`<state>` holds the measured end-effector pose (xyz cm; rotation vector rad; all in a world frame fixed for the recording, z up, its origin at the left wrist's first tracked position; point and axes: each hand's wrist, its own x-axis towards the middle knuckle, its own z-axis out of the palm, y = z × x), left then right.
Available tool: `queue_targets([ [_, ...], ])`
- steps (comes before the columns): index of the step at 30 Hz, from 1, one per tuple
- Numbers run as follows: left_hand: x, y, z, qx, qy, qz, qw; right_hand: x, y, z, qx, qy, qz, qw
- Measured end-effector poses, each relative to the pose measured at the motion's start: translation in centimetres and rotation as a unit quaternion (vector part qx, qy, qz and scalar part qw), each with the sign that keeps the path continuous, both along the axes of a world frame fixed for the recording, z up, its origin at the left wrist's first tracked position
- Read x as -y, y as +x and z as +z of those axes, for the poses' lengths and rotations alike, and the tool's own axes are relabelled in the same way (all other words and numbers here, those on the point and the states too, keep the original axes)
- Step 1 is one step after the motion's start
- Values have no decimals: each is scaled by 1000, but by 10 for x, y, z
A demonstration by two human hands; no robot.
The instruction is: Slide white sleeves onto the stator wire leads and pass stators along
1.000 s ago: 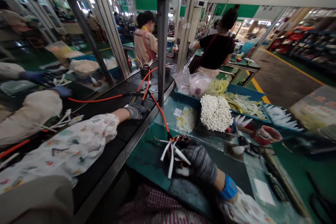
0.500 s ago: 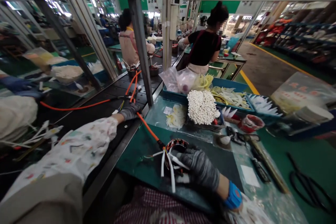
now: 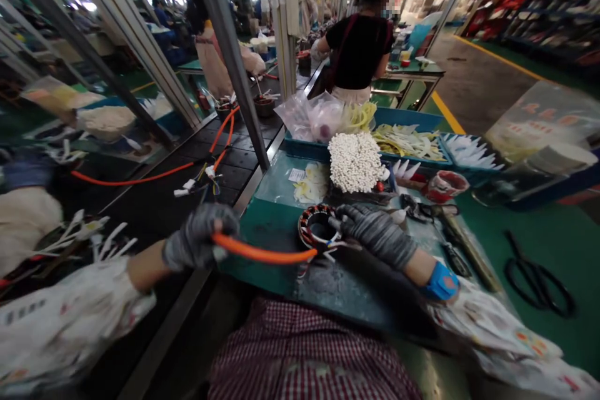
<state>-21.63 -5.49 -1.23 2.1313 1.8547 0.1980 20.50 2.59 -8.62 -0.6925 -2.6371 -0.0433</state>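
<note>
My left hand (image 3: 199, 237), in a grey striped glove, is closed around one end of an orange cable (image 3: 267, 255) above the bench's left edge. The cable runs right to a round motor stator (image 3: 307, 223) with copper windings, lying on the dark mat. My right hand (image 3: 377, 234), gloved alike, grips the right side of that stator, its fingertips on the rim. Thin coloured and white wires (image 3: 330, 255) stick out at the stator's near side, partly smeared by motion.
Behind the stator stands a pile of small white beads (image 3: 355, 162). Blue trays (image 3: 407, 117) hold yellow and white sleeves. Black scissors (image 3: 539, 281) and a screwdriver (image 3: 454, 259) lie right. On the left runs a dark conveyor (image 3: 187, 165) with other orange cables. Co-workers are beyond.
My left hand has come back from the conveyor toward me with the orange cable. The stator has turned, its wires now pointing right, and my right hand has moved to its far right side.
</note>
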Motion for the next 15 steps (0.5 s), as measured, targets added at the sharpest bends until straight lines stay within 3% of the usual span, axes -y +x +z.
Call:
queue_targets([
  [1,19,12,-7,-6,-5,-127,992,4,0,6,-7,-2,-15,1000],
  [2,37,26,-17,-19,4,-274,962,11,-1,13,-18,-1,-21,1000],
  [4,65,57,-43,-50,49,-509,858,32,-3,25,-50,-5,4,999],
  [5,74,73,-56,-62,73,-567,818,46,-4,29,-67,-15,42,997],
  [8,70,109,-81,-46,90,-616,781,91,-10,23,-88,-50,171,980],
  [9,60,116,-83,-27,103,-639,761,105,-10,15,-84,-42,168,981],
  [12,11,120,-74,16,208,-642,738,134,-5,-9,-79,-1,83,993],
  [15,-38,113,-67,-25,291,-545,786,149,5,-20,-93,17,9,996],
])
